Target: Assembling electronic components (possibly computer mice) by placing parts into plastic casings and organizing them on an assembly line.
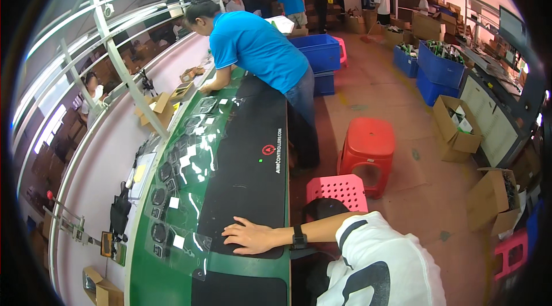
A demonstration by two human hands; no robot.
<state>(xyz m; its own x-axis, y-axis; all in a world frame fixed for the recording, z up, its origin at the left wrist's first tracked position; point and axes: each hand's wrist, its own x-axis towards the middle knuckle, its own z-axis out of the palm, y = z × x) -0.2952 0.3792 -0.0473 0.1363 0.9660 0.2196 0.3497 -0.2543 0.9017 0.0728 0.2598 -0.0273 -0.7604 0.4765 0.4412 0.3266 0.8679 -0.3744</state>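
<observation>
My right hand (251,237) lies palm down on a long black mat (244,185), its fingers spread and nothing in them. A dark band circles that wrist. The mat bears a red round emblem and white lettering, and it rests on the green bench top (221,263). Just beyond my fingertips is a clear plastic pouch (192,257) with a dark rounded part and a white square. Several similar pouches run in a row up the bench, some overlapping. A second black mat (238,290) lies at the near end. My left hand is out of the picture.
A co-worker in a blue shirt (259,44) leans over the bench's far end. Right of the bench stand a pink stool (339,186) and a red stool (368,133). Blue crates (316,53) and cardboard boxes (457,128) are farther off. A metal frame (118,47) borders the left.
</observation>
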